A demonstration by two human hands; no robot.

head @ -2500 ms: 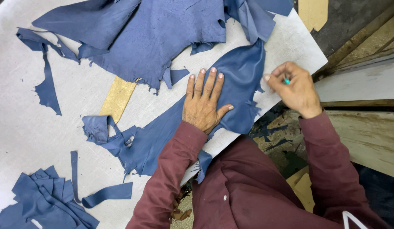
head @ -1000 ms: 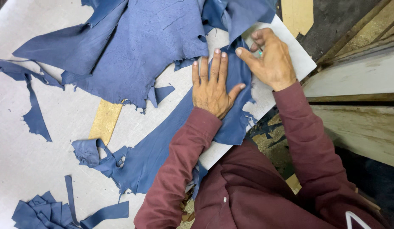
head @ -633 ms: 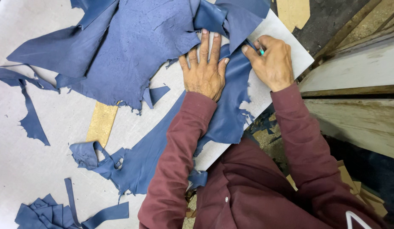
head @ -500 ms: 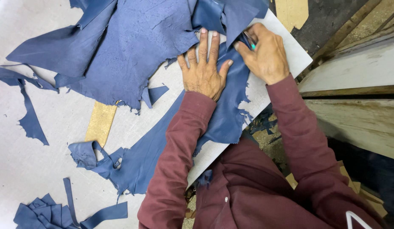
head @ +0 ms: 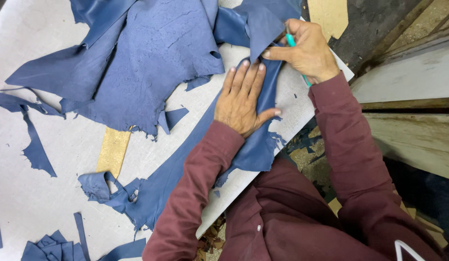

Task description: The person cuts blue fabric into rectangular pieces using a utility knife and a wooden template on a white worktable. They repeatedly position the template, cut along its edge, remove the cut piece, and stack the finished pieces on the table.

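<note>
On white table (head: 50, 193): left hand (head: 241, 101) lay flat, open, on blue leather strip (head: 256, 150); right hand (head: 306, 50) gripped teal tool (head: 291, 41).

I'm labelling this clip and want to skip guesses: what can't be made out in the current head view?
- Tip of the teal tool: hidden by the right hand and a blue leather fold.
- Leather strip under the left hand: any marks covered by the palm.
- Large blue hide: cut off by the top edge.
- Scrap pile: cut off at the bottom.

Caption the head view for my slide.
Left hand flattens a blue leather strip while right hand works a teal-handled tool.
</note>
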